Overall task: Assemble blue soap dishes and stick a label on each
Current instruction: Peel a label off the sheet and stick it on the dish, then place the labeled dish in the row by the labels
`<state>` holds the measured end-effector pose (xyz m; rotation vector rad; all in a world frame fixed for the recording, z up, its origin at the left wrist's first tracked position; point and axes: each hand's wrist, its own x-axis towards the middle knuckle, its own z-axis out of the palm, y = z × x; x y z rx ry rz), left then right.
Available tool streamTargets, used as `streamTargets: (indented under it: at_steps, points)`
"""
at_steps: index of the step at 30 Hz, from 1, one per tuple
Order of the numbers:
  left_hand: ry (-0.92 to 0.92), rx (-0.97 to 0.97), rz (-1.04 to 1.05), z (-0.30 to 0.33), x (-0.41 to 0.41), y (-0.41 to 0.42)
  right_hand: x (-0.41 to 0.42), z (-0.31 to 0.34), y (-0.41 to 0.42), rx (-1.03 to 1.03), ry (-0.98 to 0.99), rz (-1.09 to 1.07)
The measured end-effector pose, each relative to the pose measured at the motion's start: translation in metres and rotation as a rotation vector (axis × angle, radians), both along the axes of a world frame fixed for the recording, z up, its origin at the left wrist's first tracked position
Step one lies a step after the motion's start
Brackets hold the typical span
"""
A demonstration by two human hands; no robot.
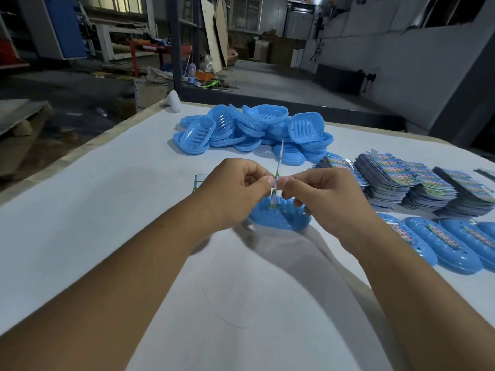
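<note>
Blue soap dish (281,219), a glossy ribbed oval, sits on the white bench (107,210) under both hands, left hand (235,188) and right hand (326,191) pinching a thin printed label (277,170) edge-on, probably peeling its backing; next, press it flat on the dish.

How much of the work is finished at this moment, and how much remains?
Done: a row of labelled dishes lies at the right edge. In hand: the left hand and right hand pinch one label edge-on, above a soap dish on the table. Left: a large pile of unlabelled dishes at the back and thick label stacks, so most work appears to remain.
</note>
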<state>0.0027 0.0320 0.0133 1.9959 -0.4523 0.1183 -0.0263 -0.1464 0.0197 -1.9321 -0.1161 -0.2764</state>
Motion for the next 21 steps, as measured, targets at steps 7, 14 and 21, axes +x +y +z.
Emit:
streamTargets:
  at_steps: [7, 14, 21]
  points:
    - [0.064, -0.033, 0.118, -0.001, 0.001, 0.001, 0.002, 0.0, -0.001, 0.056, 0.04, -0.023]
    - [0.157, 0.001, 0.223, 0.003, 0.004, 0.004, 0.002, 0.001, -0.003, 0.092, 0.077, -0.034]
    - [0.172, 0.039, 0.317, 0.004, 0.009, 0.011, 0.001, 0.006, -0.007, 0.145, 0.115, -0.079]
